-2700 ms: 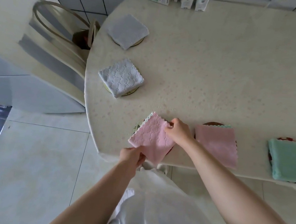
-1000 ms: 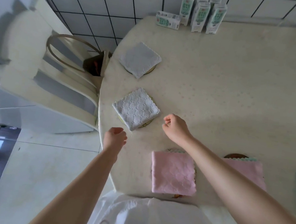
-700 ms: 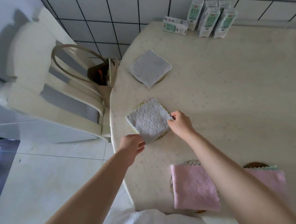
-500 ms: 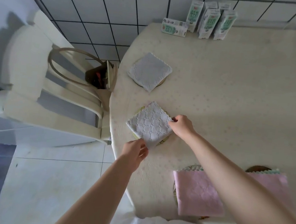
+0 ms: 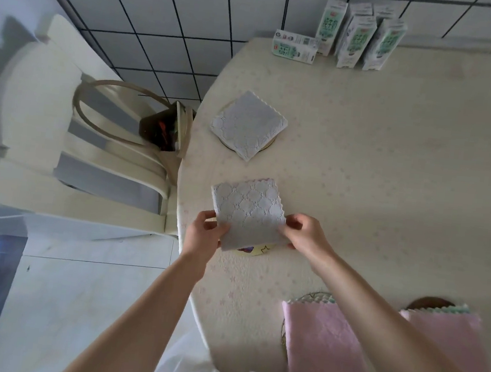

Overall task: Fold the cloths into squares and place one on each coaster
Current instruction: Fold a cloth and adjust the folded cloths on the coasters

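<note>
A folded grey cloth [image 5: 248, 207] is held by both hands at its near corners, its near edge raised off a yellow coaster [image 5: 254, 249] that peeks out beneath. My left hand [image 5: 204, 234] pinches the near left corner. My right hand [image 5: 304, 233] pinches the near right corner. A second grey cloth [image 5: 249, 124] lies folded on its coaster [image 5: 268, 144] farther back. Two pink folded cloths, one [image 5: 323, 342] at the near edge and another [image 5: 450, 331] to its right, each cover a coaster.
The cream table [image 5: 391, 171] curves along its left edge. Several milk cartons [image 5: 357, 37] stand at the back by the tiled wall. A cream chair [image 5: 61, 142] with a bag [image 5: 165, 129] on it sits left of the table.
The hands left the pink cloth and moved to the near grey cloth. They gripped its corners, turned it squarer to the table edge and lifted its near edge, exposing the coaster.
</note>
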Demonstrator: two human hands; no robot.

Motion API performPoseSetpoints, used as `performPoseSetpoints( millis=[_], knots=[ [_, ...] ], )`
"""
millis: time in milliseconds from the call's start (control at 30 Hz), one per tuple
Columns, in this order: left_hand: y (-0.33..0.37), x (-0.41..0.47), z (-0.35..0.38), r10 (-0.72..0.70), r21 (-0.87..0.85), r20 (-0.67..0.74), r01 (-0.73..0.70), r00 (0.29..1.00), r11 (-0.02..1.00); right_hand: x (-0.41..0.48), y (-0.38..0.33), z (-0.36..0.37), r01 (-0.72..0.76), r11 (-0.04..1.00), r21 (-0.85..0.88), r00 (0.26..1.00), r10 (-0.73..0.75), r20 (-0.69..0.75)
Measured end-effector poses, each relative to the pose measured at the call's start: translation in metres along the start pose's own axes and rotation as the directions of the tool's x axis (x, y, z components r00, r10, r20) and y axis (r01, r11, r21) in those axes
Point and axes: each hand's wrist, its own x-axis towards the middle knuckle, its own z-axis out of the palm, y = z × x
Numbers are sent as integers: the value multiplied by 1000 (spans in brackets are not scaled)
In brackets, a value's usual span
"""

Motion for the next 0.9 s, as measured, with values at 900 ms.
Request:
performPoseSetpoints(
  millis=[900],
  knots=[
    [76, 65, 26, 337, 405, -150, -253, 930, 879, 107, -78, -29, 155, 922, -354, 968, -212, -130]
  ],
)
